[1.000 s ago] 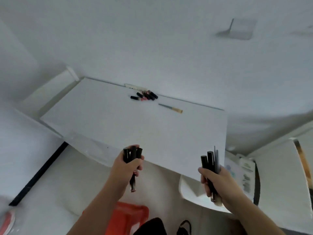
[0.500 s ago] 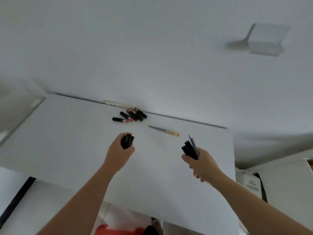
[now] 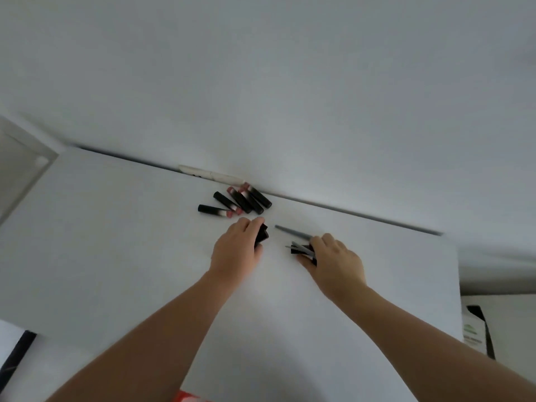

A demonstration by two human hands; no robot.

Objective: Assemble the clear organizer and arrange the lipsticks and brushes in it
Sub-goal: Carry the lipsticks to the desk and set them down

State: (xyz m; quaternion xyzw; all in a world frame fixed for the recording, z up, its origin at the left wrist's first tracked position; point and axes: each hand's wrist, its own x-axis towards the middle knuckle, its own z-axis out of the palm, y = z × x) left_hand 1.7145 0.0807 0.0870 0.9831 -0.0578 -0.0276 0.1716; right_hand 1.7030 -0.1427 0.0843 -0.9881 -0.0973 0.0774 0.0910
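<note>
Several black lipsticks with pink ends (image 3: 236, 203) lie in a loose pile at the far edge of the white table (image 3: 116, 242), near the wall. My left hand (image 3: 236, 250) is low over the table just in front of that pile, closed on a bundle of black tubes (image 3: 262, 235). My right hand (image 3: 333, 261) is to its right, closed on a bundle of black and grey brush handles (image 3: 301, 248) that point left. A thin grey brush handle (image 3: 291, 232) lies on the table between the hands, its right end hidden by my right hand. No clear organizer is in view.
A white pen-like stick (image 3: 211, 174) lies against the wall behind the lipsticks. A white box with a green label (image 3: 472, 332) stands beyond the table's right edge. Something orange-red (image 3: 188, 397) shows under the table's near edge.
Both hands have moved forward from below the table's near edge to its far middle, carrying their bundles down close to the surface beside the lipsticks.
</note>
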